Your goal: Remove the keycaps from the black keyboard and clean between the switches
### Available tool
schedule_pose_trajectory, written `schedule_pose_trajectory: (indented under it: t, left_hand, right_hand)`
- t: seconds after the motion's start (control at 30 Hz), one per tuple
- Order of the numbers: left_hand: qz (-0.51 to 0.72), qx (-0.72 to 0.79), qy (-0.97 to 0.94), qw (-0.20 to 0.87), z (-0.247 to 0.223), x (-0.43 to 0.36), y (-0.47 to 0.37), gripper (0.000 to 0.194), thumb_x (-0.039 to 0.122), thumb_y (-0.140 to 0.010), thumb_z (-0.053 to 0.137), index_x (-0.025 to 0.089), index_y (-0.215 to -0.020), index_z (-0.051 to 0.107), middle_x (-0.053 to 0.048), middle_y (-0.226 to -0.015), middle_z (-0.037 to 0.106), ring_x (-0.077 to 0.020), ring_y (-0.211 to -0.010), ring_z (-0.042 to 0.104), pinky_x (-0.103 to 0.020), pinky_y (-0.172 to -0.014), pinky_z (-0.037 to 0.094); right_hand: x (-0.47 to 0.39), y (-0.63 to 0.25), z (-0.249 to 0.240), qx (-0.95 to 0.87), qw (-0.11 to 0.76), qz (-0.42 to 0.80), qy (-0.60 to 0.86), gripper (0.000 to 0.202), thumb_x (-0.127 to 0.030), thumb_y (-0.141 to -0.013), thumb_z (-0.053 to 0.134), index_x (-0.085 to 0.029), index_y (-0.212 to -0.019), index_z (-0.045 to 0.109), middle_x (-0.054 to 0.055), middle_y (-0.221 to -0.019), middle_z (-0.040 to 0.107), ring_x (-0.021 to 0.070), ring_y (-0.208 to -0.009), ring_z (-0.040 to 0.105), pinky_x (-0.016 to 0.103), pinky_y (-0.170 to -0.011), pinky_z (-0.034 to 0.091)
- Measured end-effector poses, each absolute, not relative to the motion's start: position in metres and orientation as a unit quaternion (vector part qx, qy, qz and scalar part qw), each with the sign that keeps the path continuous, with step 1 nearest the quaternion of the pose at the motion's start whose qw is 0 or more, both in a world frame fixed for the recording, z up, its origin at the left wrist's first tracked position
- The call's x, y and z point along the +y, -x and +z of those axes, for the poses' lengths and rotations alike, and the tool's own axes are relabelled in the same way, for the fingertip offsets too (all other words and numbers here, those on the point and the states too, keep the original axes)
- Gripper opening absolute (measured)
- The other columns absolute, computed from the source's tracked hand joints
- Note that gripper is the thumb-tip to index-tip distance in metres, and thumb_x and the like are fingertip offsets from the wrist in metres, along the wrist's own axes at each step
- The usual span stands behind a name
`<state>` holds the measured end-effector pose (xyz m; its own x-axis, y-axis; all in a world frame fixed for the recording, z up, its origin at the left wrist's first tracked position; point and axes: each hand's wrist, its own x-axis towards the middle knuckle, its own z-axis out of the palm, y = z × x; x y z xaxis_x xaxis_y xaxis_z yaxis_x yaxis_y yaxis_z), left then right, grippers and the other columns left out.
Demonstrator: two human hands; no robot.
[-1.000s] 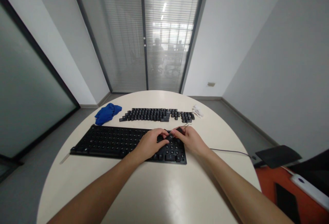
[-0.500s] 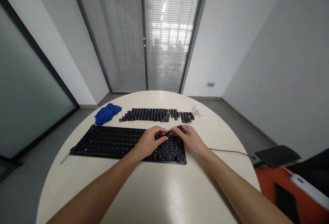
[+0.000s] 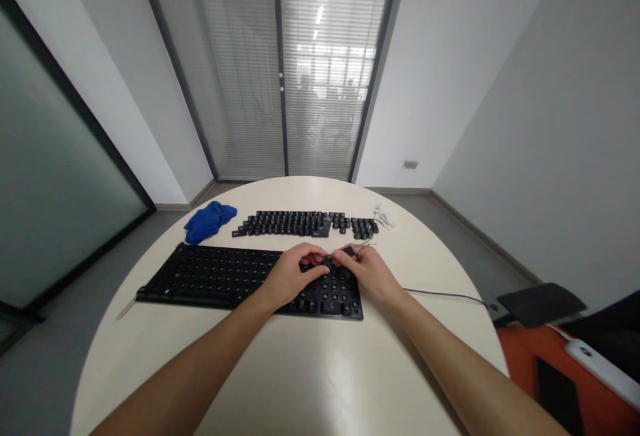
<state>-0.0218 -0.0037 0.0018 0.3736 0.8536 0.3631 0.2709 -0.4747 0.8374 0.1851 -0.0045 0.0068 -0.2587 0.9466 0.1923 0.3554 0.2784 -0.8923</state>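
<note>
A black keyboard (image 3: pixel 210 277) lies on the table with most of its keycaps off; a few remain along its near right edge. Over its right part my left hand (image 3: pixel 293 275) is closed, thumb and fingers pinching a small black keycap (image 3: pixel 327 261). My right hand (image 3: pixel 371 272) touches the same keycap with its fingertips. It is also closed around a keycap puller (image 3: pixel 349 251) with a black handle, whose thin wire ends stick out past the fingers. The hands partly hide both small things.
Behind the keyboard, loose keycaps (image 3: pixel 290 223) lie in rows. A blue cloth (image 3: pixel 207 221) is at the back left, a crumpled white tissue (image 3: pixel 384 216) at the back right. A thin light stick (image 3: pixel 126 309) pokes out at the left. A cable (image 3: pixel 445 295) runs right over the round table (image 3: pixel 280 376).
The keycap between my fingertips has turned and is now more hidden. My right hand has shifted slightly left, tilting the puller a little. The keyboard has stayed in place.
</note>
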Motion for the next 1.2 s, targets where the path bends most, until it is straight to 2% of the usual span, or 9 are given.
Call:
schedule_pose_trajectory:
  t: [0.2, 0.43, 0.77, 0.87, 0.97, 1.03, 1.2]
  left_hand:
    - [0.373, 0.362, -0.838, 0.167, 0.005, -0.013, 0.022, 0.016, 0.025, -0.087, 0.07, 0.023, -0.102, 0.068, -0.003, -0.104, 0.066, -0.0195, -0.099, 0.062, -0.035, -0.09, 0.051]
    - [0.357, 0.351, -0.864, 0.054, 0.004, -0.019, 0.02, 0.014, 0.026, -0.09, 0.067, 0.02, -0.102, 0.066, -0.004, -0.1, 0.068, -0.0202, -0.093, 0.065, -0.035, -0.085, 0.054]
    - [0.425, 0.359, -0.818, 0.146, 0.004, -0.014, 0.021, 0.016, 0.016, -0.087, 0.064, 0.019, -0.102, 0.066, -0.004, -0.096, 0.069, -0.0162, -0.084, 0.065, -0.029, -0.074, 0.055]
    - [0.428, 0.366, -0.808, 0.173, 0.004, -0.013, 0.021, 0.017, 0.015, -0.086, 0.065, 0.021, -0.103, 0.067, -0.003, -0.096, 0.068, -0.015, -0.081, 0.064, -0.028, -0.071, 0.054]
    - [0.442, 0.369, -0.793, 0.2, 0.005, -0.012, 0.021, 0.018, 0.015, -0.086, 0.065, 0.021, -0.103, 0.067, -0.003, -0.097, 0.067, -0.0143, -0.081, 0.063, -0.026, -0.068, 0.054]
    - [0.454, 0.368, -0.782, 0.215, 0.005, -0.011, 0.021, 0.017, 0.016, -0.086, 0.066, 0.021, -0.102, 0.067, -0.003, -0.098, 0.066, -0.0142, -0.081, 0.063, -0.026, -0.066, 0.054]
    - [0.464, 0.384, -0.776, 0.189, 0.005, -0.012, 0.021, 0.013, 0.019, -0.086, 0.068, 0.021, -0.099, 0.066, -0.003, -0.099, 0.066, -0.0146, -0.08, 0.063, -0.026, -0.065, 0.053]
  right_hand:
    - [-0.007, -0.184, 0.007, -0.701, 0.396, 0.37, 0.463, 0.038, -0.048, -0.092, 0.058, -0.015, -0.083, 0.073, 0.005, -0.078, 0.072, 0.0182, -0.072, 0.061, 0.028, -0.068, 0.043]
    - [-0.005, -0.183, 0.004, -0.691, 0.41, 0.371, 0.466, 0.036, -0.047, -0.092, 0.058, -0.015, -0.082, 0.071, 0.006, -0.079, 0.072, 0.0196, -0.076, 0.065, 0.03, -0.073, 0.047]
    - [-0.005, -0.183, 0.008, -0.653, 0.453, 0.366, 0.485, 0.033, -0.049, -0.092, 0.058, -0.017, -0.094, 0.066, 0.006, -0.08, 0.073, 0.0197, -0.077, 0.068, 0.031, -0.076, 0.049]
    - [-0.005, -0.187, 0.01, -0.666, 0.446, 0.348, 0.486, 0.038, -0.052, -0.094, 0.053, -0.017, -0.087, 0.067, 0.006, -0.079, 0.071, 0.0198, -0.077, 0.066, 0.031, -0.076, 0.048]
    - [-0.007, -0.19, 0.014, -0.69, 0.445, 0.302, 0.485, 0.042, -0.051, -0.098, 0.046, -0.017, -0.084, 0.067, 0.006, -0.085, 0.07, 0.0203, -0.085, 0.064, 0.032, -0.083, 0.046]
    - [-0.008, -0.191, 0.017, -0.712, 0.437, 0.277, 0.475, 0.04, -0.048, -0.1, 0.042, -0.018, -0.088, 0.066, 0.006, -0.09, 0.069, 0.0204, -0.09, 0.063, 0.031, -0.086, 0.044]
    - [-0.013, -0.19, 0.022, -0.745, 0.391, 0.257, 0.476, 0.037, -0.045, -0.102, 0.039, -0.02, -0.097, 0.066, 0.004, -0.087, 0.068, 0.0197, -0.083, 0.062, 0.03, -0.078, 0.044]
